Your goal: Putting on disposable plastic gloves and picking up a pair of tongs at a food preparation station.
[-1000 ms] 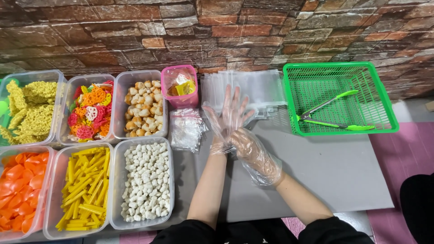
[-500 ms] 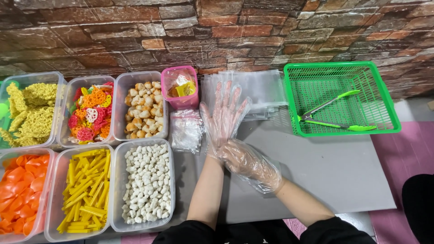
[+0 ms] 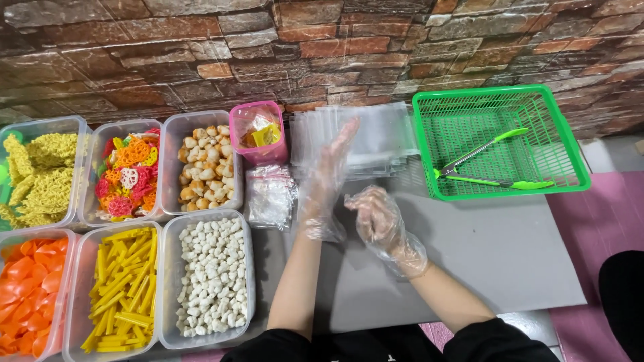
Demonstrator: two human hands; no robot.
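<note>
Both my hands wear thin clear plastic gloves. My left hand [image 3: 327,181] is held up flat with its fingers straight, pointing toward a stack of clear plastic bags [image 3: 376,137] at the back of the grey table [image 3: 510,255]. My right hand [image 3: 376,218] hovers just right of it, fingers curled loosely and close to the left glove's cuff. Neither hand holds an object.
Six clear tubs of snacks fill the left: yellow noodles [image 3: 37,174], colourful crackers [image 3: 127,174], puffed balls [image 3: 204,167], orange chips [image 3: 27,295], yellow sticks [image 3: 121,288], white pellets [image 3: 211,278]. A pink cup [image 3: 258,131], small bags [image 3: 268,194], and a green basket [image 3: 429,161] with green tongs [image 3: 496,161] stand behind.
My left hand turned from spread fingers to a flat edge-on pose. My right hand slid off the left wrist and curled up beside it.
</note>
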